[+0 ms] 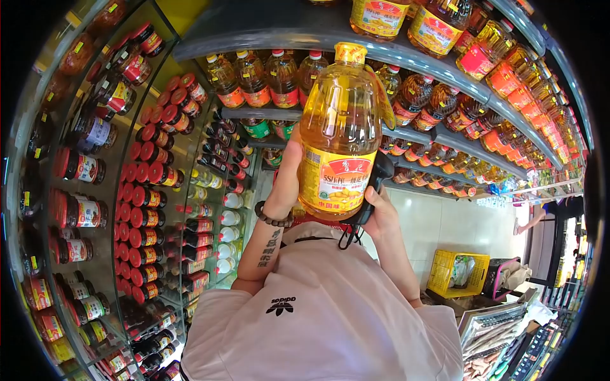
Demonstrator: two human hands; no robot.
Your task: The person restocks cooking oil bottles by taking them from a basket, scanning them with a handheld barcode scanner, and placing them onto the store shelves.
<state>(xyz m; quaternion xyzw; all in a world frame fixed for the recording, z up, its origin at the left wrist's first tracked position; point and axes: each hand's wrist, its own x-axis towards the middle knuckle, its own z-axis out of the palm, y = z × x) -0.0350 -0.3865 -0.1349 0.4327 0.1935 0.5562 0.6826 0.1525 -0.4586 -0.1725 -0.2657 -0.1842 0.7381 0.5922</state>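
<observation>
Left hand (291, 174) clasps the peanut-oil bottle (340, 136) before the chest, fingers behind hidden; right hand (380, 214) grips a black handheld device (379, 180) beside its base. Risk: smooth plastic, heavy contents and one-sided support could cause slipping.

Just behind the grip of the left hand (287, 176) sat a dark beaded bracelet (274, 216); farther back, dark characters (269, 248) marked the forearm (251, 272). Beyond, a white short-sleeved shirt (337, 317) bore a black adidas trefoil logo (279, 309).
</observation>
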